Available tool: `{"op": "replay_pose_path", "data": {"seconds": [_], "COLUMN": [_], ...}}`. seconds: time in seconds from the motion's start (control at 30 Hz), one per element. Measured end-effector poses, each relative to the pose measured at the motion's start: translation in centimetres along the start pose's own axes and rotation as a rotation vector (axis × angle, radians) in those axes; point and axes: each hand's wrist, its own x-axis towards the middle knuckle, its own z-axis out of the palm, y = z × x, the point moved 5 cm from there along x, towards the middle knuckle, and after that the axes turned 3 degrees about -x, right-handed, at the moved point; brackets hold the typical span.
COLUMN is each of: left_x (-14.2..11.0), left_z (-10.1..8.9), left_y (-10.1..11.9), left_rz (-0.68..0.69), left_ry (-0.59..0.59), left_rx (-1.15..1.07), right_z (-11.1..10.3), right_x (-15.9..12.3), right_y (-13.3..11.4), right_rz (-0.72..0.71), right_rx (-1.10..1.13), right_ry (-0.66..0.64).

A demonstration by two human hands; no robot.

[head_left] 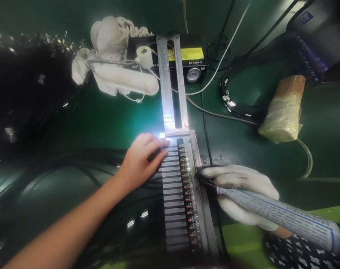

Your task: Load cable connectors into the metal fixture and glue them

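Note:
A long metal jig [198, 157] runs down the middle, with several black cables [174, 198] laid across it in a row. Their stripped ends, with small coloured wires and metal connectors [190, 198], line up along its right side. My bare left hand [143, 158] is at the upper left of the row, thumb and forefinger closed around one of the top cables. My right hand [242, 190], in a white glove, grips a thick printed tube [273, 209] with a black tapered nozzle. The nozzle tip is at the jig's right edge, close beside the connectors.
Behind the jig stands a black box [198, 69] with a gauge. White cloth [109, 41] and a white rod-shaped thing [127, 78] lie at upper left. At right are a plastic-wrapped block [283, 112] and coiled cables [228, 101]. Dark cable bundles [32, 89] fill the left.

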Motion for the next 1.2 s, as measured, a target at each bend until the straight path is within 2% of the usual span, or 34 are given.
{"op": "replay_pose_path", "data": {"seconds": [0.43, 0.67, 1.2], "left_x": [0.0, 0.1, 0.1], "left_z": [0.1, 0.1, 0.1], "left_y": [0.0, 0.0, -0.1], "left_rz": [-0.001, 0.008, 0.009], "left_ry": [-0.005, -0.003, 0.008], "left_rx": [0.007, 0.023, 0.042], "right_z": [-0.1, -0.5, 0.1], "right_x": [-0.4, -1.0, -1.0], "right_y": [0.3, -0.9, -0.6], "right_rz": [0.034, 0.02, 0.028], "right_rx": [-0.019, -0.027, 0.001], "right_ry": [0.052, 0.017, -0.011]}}
